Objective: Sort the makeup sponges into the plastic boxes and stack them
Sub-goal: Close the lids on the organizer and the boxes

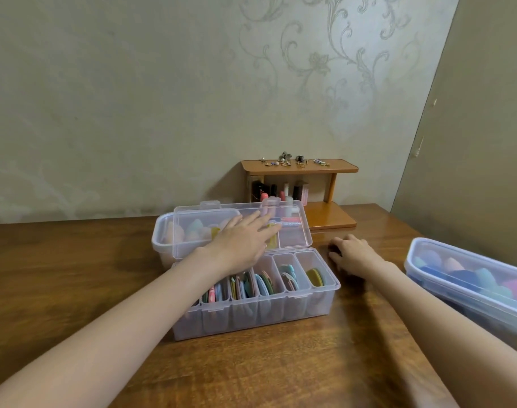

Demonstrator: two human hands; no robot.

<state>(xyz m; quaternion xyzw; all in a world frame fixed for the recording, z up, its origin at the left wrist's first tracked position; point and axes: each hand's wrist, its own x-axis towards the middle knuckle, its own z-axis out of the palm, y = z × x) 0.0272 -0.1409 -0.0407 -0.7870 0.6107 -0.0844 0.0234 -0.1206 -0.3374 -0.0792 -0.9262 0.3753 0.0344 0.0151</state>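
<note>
Our left hand (245, 240) flat, fingers spread, on lid (242, 228) behind divided box (257, 293), gripping nothing. Right hand (352, 251) right of box, loosely curled on table (74, 260), empty. Risk: lid slams, pads (263, 282) sticking up jam it, box skids.

We see bare table (74, 275) to the left and along the near edge, open for a reach. The raised lid (292, 231) of the compartment box (260, 313) blocks the way back, with a small wooden shelf (330, 216) behind; a closed box (469, 287) crowds the right.
</note>
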